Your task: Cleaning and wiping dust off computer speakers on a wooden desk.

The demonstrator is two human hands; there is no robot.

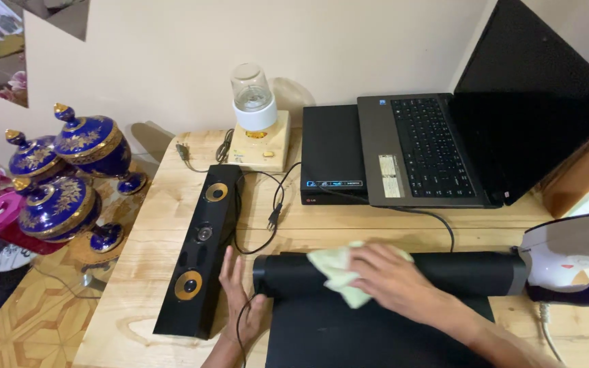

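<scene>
My right hand (393, 279) presses a pale green cloth (339, 272) onto the rolled end of a black mat (458, 271) that lies on the wooden table (158, 197). The flat part of the mat spreads toward me under my forearm. My left hand (240, 300) rests flat, fingers apart, on the table beside the roll's left end, touching it, with a thin black cable across the palm. A long black speaker bar (202, 249) with gold rings lies just left of that hand.
An open black laptop (431, 146) sits on a black player box (332, 153) at the back. A small cream blender (257, 126) stands by the wall, its plug and cord (274, 217) loose. A white and purple iron (574, 255) is at right. Blue and gold lidded jars (69, 177) stand left.
</scene>
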